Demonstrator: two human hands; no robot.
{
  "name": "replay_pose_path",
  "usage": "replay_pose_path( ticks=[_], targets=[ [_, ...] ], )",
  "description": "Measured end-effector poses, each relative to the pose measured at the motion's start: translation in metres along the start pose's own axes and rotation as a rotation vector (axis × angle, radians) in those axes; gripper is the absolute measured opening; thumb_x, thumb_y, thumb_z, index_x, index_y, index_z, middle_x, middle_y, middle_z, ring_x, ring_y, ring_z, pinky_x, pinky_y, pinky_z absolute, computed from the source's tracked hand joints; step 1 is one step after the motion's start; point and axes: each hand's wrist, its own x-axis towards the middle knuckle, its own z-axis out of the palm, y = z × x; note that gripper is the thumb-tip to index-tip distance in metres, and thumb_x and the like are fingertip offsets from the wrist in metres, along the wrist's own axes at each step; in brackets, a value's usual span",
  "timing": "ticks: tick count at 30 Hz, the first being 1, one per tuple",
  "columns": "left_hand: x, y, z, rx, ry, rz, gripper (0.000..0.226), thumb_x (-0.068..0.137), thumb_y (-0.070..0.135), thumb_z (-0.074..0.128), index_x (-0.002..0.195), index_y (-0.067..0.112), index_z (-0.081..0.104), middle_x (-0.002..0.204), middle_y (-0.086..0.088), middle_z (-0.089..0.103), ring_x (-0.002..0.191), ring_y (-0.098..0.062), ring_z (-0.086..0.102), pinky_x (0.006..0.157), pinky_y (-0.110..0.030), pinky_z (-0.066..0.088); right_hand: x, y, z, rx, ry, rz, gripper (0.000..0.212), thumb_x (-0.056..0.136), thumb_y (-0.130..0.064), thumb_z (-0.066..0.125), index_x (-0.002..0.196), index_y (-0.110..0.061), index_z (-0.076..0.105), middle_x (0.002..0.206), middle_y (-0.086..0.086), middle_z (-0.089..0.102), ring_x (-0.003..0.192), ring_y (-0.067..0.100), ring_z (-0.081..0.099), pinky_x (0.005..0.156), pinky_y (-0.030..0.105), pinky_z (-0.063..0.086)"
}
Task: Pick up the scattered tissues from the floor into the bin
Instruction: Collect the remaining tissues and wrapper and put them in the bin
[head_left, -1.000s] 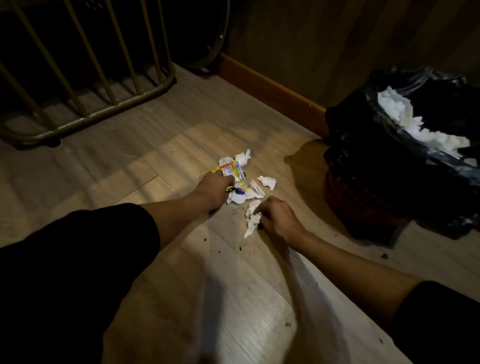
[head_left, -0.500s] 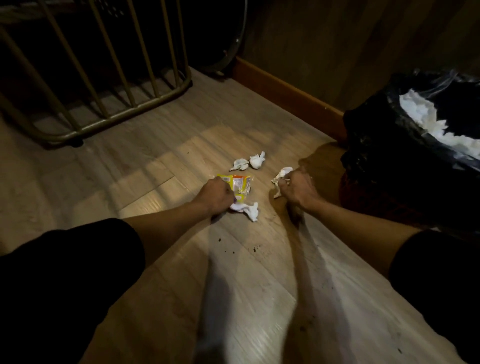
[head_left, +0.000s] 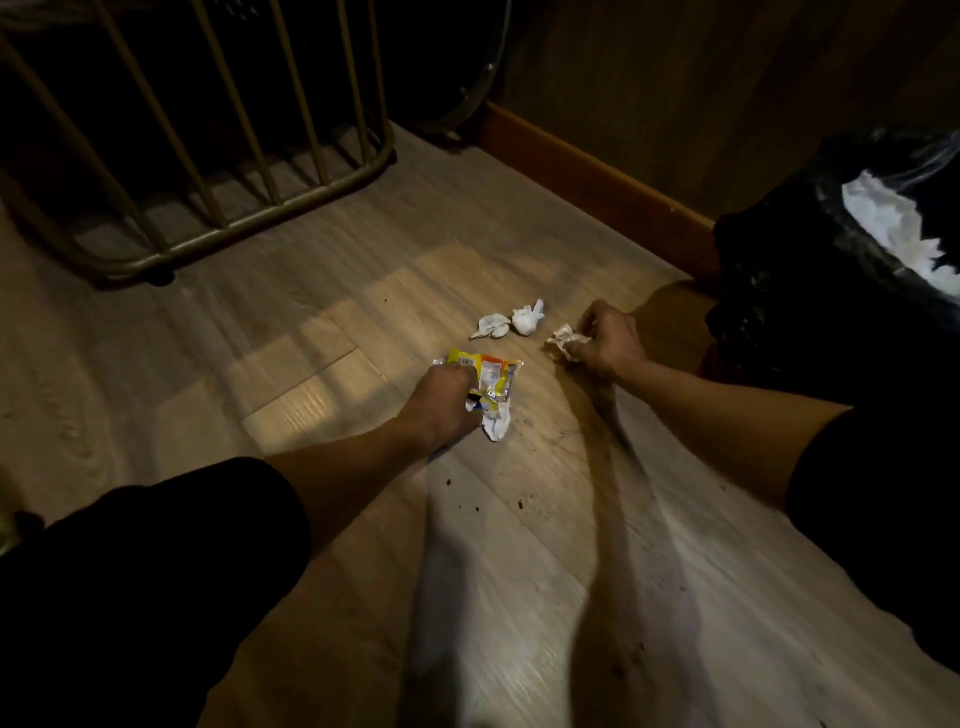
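Observation:
My left hand (head_left: 441, 402) is closed on a yellow-orange wrapper (head_left: 491, 376) and a white tissue (head_left: 497, 423) that hangs below it, low over the wooden floor. My right hand (head_left: 605, 340) grips a crumpled tissue (head_left: 566, 343) that sticks out to its left. Two more crumpled tissues (head_left: 511, 323) lie loose on the floor just beyond both hands. The bin (head_left: 810, 291), lined with a black bag, stands at the right and holds white tissues (head_left: 898, 228).
A metal rack with slanted bars (head_left: 234, 156) stands at the back left. An orange baseboard (head_left: 597, 171) runs along the wooden wall behind. Dark crumbs (head_left: 519, 503) dot the floor near my arms.
My right hand lifted a tissue and moved right toward the bin. My left hand gathered the wrapper and a tissue and pulled them back, leaving two tissues on the floor.

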Motion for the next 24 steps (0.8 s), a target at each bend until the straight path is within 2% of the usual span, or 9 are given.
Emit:
replay_pose_path(
  ticks=[4, 6, 10, 12, 14, 17, 20, 22, 24],
  targets=[
    [-0.005, -0.003, -0.002, -0.055, 0.003, -0.031, 0.024, 0.073, 0.015, 0.071, 0.097, 0.011, 0.067, 0.099, -0.014, 0.071, 0.095, -0.033, 0.065, 0.072, -0.026, 0.043, 0.017, -0.033, 0.010, -0.164, -0.146, -0.181, 0.073, 0.082, -0.030, 0.073, 0.147, -0.027, 0.039, 0.121, 0.018, 0.065, 0.109, 0.036, 0.062, 0.082, 0.031, 0.048],
    [-0.005, -0.009, -0.003, -0.127, 0.023, -0.063, 0.024, 0.069, 0.017, 0.071, 0.092, 0.016, 0.066, 0.092, -0.011, 0.070, 0.089, -0.031, 0.067, 0.068, -0.024, 0.041, 0.023, -0.047, 0.025, -0.234, -0.195, -0.246, 0.074, 0.085, -0.028, 0.071, 0.151, -0.025, 0.037, 0.131, 0.018, 0.061, 0.119, 0.038, 0.058, 0.086, 0.031, 0.045],
    [-0.005, -0.020, -0.017, -0.267, 0.066, -0.128, 0.027, 0.062, 0.027, 0.070, 0.088, 0.020, 0.065, 0.083, -0.003, 0.067, 0.080, -0.021, 0.063, 0.066, -0.021, 0.038, 0.032, -0.053, 0.047, -0.243, -0.182, -0.202, 0.040, 0.086, -0.035, 0.066, 0.122, -0.017, 0.064, 0.124, 0.017, 0.065, 0.118, 0.037, 0.057, 0.090, 0.035, 0.047],
    [-0.003, -0.026, -0.031, -0.263, 0.086, -0.114, 0.033, 0.057, 0.034, 0.066, 0.087, 0.020, 0.066, 0.079, -0.002, 0.065, 0.077, -0.017, 0.059, 0.065, -0.021, 0.035, 0.030, -0.048, 0.047, -0.210, -0.150, -0.181, 0.041, 0.083, -0.045, 0.066, 0.114, -0.017, 0.066, 0.120, 0.019, 0.063, 0.112, 0.038, 0.059, 0.087, 0.035, 0.049],
    [0.002, -0.032, -0.045, -0.259, 0.118, -0.129, 0.035, 0.056, 0.036, 0.065, 0.087, 0.020, 0.064, 0.079, -0.001, 0.065, 0.074, -0.018, 0.059, 0.063, -0.025, 0.037, 0.023, -0.041, 0.041, -0.232, -0.164, -0.166, 0.046, 0.083, -0.049, 0.068, 0.115, -0.015, 0.063, 0.123, 0.020, 0.052, 0.104, 0.038, 0.060, 0.087, 0.036, 0.050],
    [0.013, -0.035, -0.057, -0.282, 0.147, -0.191, 0.035, 0.063, 0.026, 0.073, 0.094, 0.020, 0.058, 0.081, -0.009, 0.067, 0.071, -0.027, 0.060, 0.063, -0.033, 0.046, 0.005, -0.028, 0.027, -0.285, -0.185, -0.149, 0.050, 0.084, -0.045, 0.072, 0.118, -0.010, 0.060, 0.128, 0.020, 0.042, 0.099, 0.039, 0.061, 0.089, 0.037, 0.051],
    [0.038, -0.024, -0.058, -0.239, 0.095, -0.181, 0.047, 0.064, 0.021, 0.077, 0.104, 0.019, 0.053, 0.089, -0.010, 0.065, 0.080, -0.029, 0.060, 0.065, -0.031, 0.045, -0.021, -0.009, 0.009, -0.337, -0.222, -0.207, 0.048, 0.081, -0.043, 0.074, 0.109, -0.008, 0.059, 0.113, 0.019, 0.061, 0.099, 0.036, 0.061, 0.077, 0.036, 0.049],
    [0.060, -0.010, -0.053, -0.140, 0.025, -0.097, 0.061, 0.060, 0.022, 0.079, 0.113, 0.017, 0.049, 0.105, -0.011, 0.061, 0.094, -0.032, 0.060, 0.074, -0.032, 0.046, -0.044, 0.004, -0.003, -0.336, -0.259, -0.235, 0.042, 0.078, -0.040, 0.076, 0.101, -0.011, 0.057, 0.100, 0.014, 0.064, 0.092, 0.033, 0.062, 0.069, 0.036, 0.050],
    [0.079, 0.006, -0.043, -0.069, -0.060, -0.054, 0.074, 0.059, 0.017, 0.082, 0.123, 0.016, 0.044, 0.121, -0.014, 0.049, 0.100, -0.035, 0.059, 0.080, -0.032, 0.047, -0.069, 0.017, -0.014, -0.321, -0.281, -0.241, 0.037, 0.077, -0.037, 0.076, 0.097, -0.013, 0.056, 0.095, 0.011, 0.064, 0.087, 0.030, 0.063, 0.065, 0.037, 0.050]
  ],
)
